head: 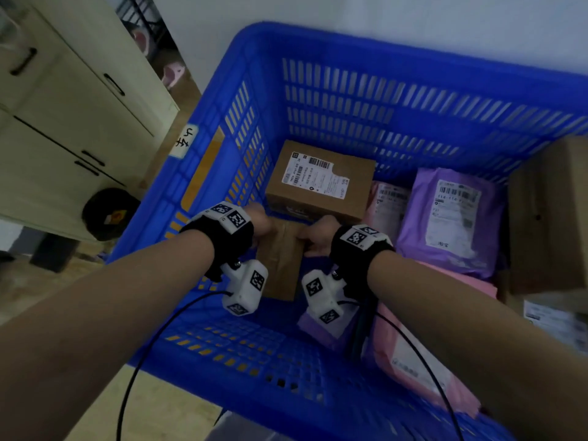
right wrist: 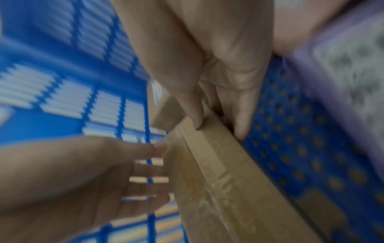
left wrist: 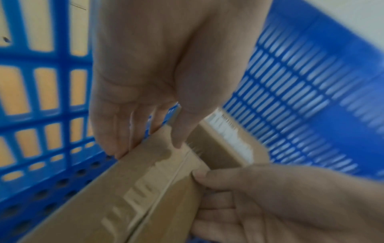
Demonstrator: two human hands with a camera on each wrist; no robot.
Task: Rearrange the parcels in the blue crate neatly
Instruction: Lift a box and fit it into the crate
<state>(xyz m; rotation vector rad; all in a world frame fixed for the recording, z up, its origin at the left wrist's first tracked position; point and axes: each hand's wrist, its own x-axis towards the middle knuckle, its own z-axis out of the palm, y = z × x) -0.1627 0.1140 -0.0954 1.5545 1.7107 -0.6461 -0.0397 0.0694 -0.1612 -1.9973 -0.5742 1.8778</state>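
Two hands hold one plain cardboard box [head: 283, 259] low in the blue crate [head: 318, 43], near its left wall and just in front of a labelled box [head: 318, 183]. The left hand [head: 259, 219] and right hand [head: 318, 237] each take a grip on opposite sides, thumb on the taped top, fingers [left wrist: 112, 136] down the flank. The box looks stiff and, judging by how easily it is carried, fairly light; its smooth tape could be slippery, so the side walls near the corners seem the safest hold. The purple mailer [head: 451, 218] and pink mailer [head: 413, 354] at the right look soft and floppy, best lifted flat from underneath
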